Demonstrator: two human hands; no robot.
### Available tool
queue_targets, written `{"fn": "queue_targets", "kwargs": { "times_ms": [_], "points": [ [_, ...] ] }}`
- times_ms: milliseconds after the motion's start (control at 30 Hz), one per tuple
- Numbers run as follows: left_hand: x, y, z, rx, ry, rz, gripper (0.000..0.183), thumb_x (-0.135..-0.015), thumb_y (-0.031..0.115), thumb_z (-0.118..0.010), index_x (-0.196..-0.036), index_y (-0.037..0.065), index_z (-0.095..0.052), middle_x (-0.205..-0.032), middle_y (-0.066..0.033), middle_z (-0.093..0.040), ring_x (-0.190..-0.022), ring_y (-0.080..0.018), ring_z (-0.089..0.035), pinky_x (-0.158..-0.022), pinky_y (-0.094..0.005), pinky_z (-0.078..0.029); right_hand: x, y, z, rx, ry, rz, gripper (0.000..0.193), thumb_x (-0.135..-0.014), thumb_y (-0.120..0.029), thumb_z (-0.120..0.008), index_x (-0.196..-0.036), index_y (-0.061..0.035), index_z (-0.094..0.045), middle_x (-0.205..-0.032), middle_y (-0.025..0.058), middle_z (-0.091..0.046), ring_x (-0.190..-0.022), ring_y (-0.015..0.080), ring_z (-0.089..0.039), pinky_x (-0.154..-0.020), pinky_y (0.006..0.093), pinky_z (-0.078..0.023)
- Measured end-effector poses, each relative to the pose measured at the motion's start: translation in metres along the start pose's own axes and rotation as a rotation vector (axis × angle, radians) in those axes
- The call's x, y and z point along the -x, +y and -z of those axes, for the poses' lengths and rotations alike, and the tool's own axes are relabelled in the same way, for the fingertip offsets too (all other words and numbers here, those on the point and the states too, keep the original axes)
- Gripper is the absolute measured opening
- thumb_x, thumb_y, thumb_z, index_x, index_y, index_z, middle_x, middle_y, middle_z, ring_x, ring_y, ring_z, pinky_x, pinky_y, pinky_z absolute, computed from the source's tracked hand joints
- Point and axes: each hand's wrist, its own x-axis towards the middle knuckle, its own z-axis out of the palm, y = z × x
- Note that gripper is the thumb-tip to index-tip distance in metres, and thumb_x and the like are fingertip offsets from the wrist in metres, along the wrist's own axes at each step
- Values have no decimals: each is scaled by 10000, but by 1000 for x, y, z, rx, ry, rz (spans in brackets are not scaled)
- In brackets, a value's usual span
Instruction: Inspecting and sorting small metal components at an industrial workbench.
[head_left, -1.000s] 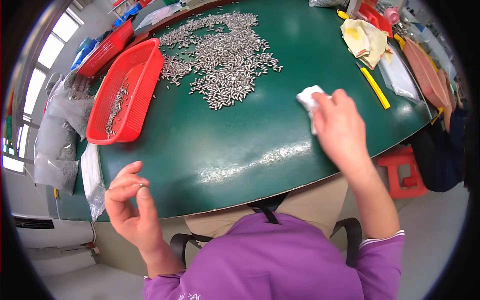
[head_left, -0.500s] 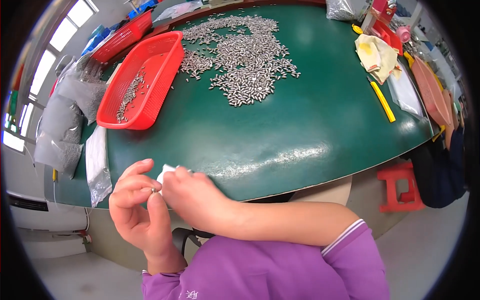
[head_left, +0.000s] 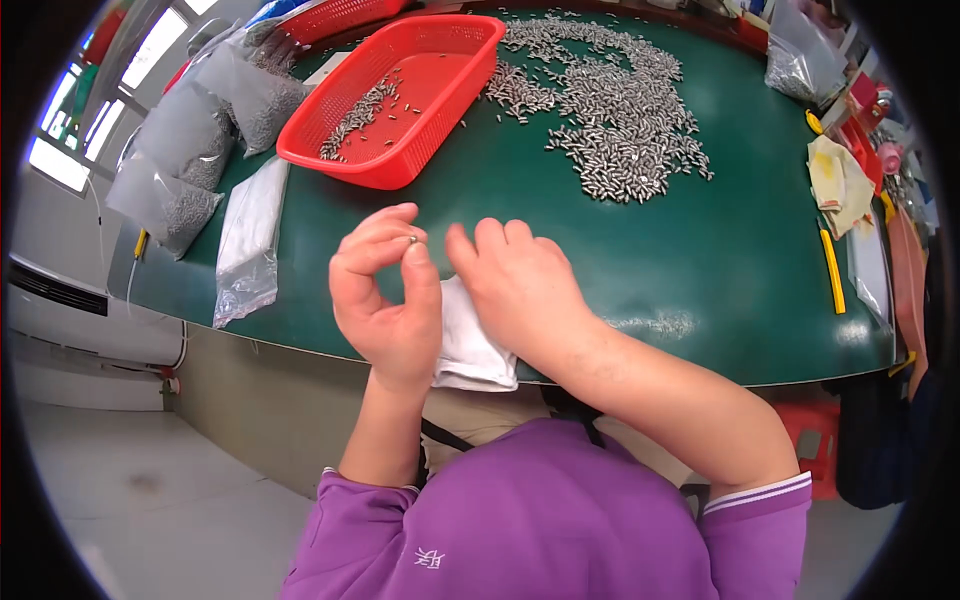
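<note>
My left hand (head_left: 388, 305) is raised over the near part of the table. Its thumb and index finger pinch a small metal pin (head_left: 413, 239), mostly covered by the fingertips. Close by on the right, my right hand (head_left: 525, 285) shows its back, with the fingers bent. A white cloth (head_left: 475, 350) sticks out from under that palm and hangs down at the table's near edge; the fingers' grip on it is partly hidden. Beyond the hands, a large spread of similar metal pins (head_left: 625, 150) covers the far middle of the green table (head_left: 760, 320).
A red plastic basket (head_left: 400, 165) with some loose pins stands far left. Bags of small metal parts (head_left: 180, 170) and a white plastic-wrapped pack (head_left: 250, 230) lie left. At right are a yellow cutter knife (head_left: 832, 270) and a yellowish cloth (head_left: 838, 185). A red stool (head_left: 815, 440) stands below the table.
The view has shifted, so table and basket sit elsewhere in the picture. My hands have moved slightly apart, and more of the white cloth shows. The left pinch on the pin stays.
</note>
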Motion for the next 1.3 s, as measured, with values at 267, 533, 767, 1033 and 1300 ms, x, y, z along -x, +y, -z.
{"fn": "queue_targets", "kwargs": {
  "times_ms": [267,533,767,1033,1300],
  "points": [
    [-18,7,41,36,82,174,152,-888,-95,-521,-962,27,-467,-981,-137,-594,-1024,-263,-611,-891,-369,-483,18,0,36,-215,-58,468,307,-814,-242,-626,-1102,-139,-624,-985,48,-534,-901,217,-530,-741,346,-443],
    [-17,13,103,-94,209,126,92,-896,-39,-502,-955,25,-473,-964,-143,-597,-1012,-292,-600,-959,-452,-450,18,12,18,-94,-44,-80,410,-834,-164,-670,-1227,-82,-583,-975,106,-504,-841,286,-507,-740,385,-478],
    [-21,28,108,-77,184,107,95,-890,-26,-515,-949,36,-474,-945,-136,-591,-981,-288,-589,-950,-461,-451,-59,26,-38,74,62,-99,163,-824,-113,-599,-947,-7,-589,-950,155,-543,-817,321,-567,-674,422,-516],
    [-36,57,67,2,7,-29,120,-881,22,-556,-958,57,-470,-901,-119,-563,-964,-316,-580,-876,-437,-461,-16,-92,-40,-345,26,106,195,-705,-65,-626,-892,-33,-583,-903,119,-512,-799,258,-562,-635,346,-522],
    [-45,69,10,83,-296,-94,124,-873,15,-565,-955,51,-479,-898,-130,-567,-967,-300,-572,-870,-436,-470,59,24,38,-58,-72,-251,300,-762,-83,-608,-1055,-37,-559,-994,138,-513,-888,291,-556,-644,389,-548]
  ]
}}
